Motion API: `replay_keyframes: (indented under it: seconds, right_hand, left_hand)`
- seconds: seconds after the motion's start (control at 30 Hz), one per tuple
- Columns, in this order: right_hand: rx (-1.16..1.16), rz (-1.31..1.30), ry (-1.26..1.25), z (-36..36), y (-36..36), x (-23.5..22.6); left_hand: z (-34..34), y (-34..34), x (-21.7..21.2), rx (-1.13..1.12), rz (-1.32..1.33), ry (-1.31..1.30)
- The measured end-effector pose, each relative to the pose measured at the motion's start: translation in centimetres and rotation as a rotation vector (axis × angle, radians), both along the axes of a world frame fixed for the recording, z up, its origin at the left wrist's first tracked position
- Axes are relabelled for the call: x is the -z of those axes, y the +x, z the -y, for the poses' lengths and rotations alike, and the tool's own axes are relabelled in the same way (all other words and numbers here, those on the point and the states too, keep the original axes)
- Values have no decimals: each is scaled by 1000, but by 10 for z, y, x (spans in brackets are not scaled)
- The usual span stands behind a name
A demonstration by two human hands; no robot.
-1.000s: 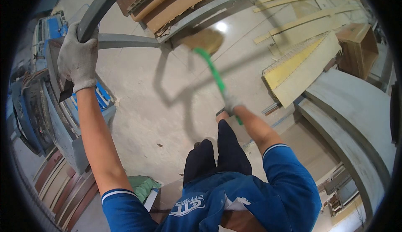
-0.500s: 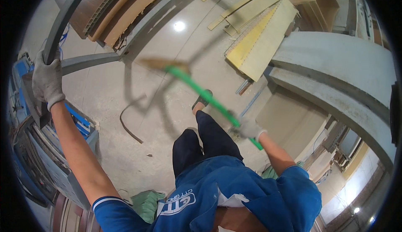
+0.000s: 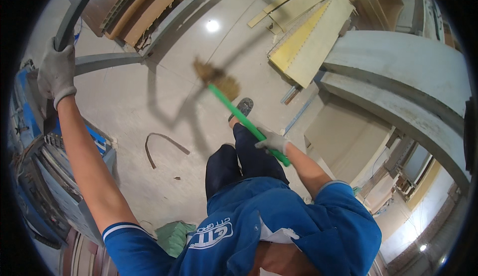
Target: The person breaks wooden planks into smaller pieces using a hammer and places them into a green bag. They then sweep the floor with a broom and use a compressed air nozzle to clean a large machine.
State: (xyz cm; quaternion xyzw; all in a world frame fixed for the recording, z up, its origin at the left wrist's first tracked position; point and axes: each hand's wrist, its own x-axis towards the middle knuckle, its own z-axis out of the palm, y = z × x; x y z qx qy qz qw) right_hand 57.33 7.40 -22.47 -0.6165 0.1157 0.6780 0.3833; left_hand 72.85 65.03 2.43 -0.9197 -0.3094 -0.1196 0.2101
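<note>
My right hand, in a pale work glove, is closed round the lower part of a broom's green handle. The broom's brown bristle head is over the floor in front of my feet, slightly smeared by motion. My left hand, also gloved, grips a grey metal frame bar at the far left. On the floor between the frame and my legs lies a dark curved strip, bent like a hook. A small dark scrap rests near it.
Cream and yellow boards lie at the far right, beside a brown box. A large pale curved panel stands along the right. Brown panels lean inside the metal frame. Blue and grey parts pile up at the left. A green sack sits near my left side.
The broom head has swung right and a little nearer, and my right hand has moved left and slightly up with the handle. The curved strip has turned on the floor.
</note>
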Motion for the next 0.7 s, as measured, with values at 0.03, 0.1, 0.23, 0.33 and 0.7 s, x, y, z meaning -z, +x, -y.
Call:
replay_keyframes:
  seconds: [0.03, 0.1, 0.23, 0.33, 0.7]
  right_hand:
    - [-59, -6, -10, 8, -1, -25]
    - [-180, 16, 4, 20, 6, -70]
    - [-164, 131, -113, 28, 17, -110]
    - [-187, 390, -244, 9, 10, -70]
    - [-504, -294, 187, -184, -100, 48]
  left_hand:
    - [-2, 0, 1, 33, 15, 1]
    - [-6, 0, 4, 55, 42, -15]
    - [-11, 1, 5, 51, 37, -56]
    - [-3, 2, 1, 56, 10, -3]
    - [42, -1, -22, -47, 97, 202]
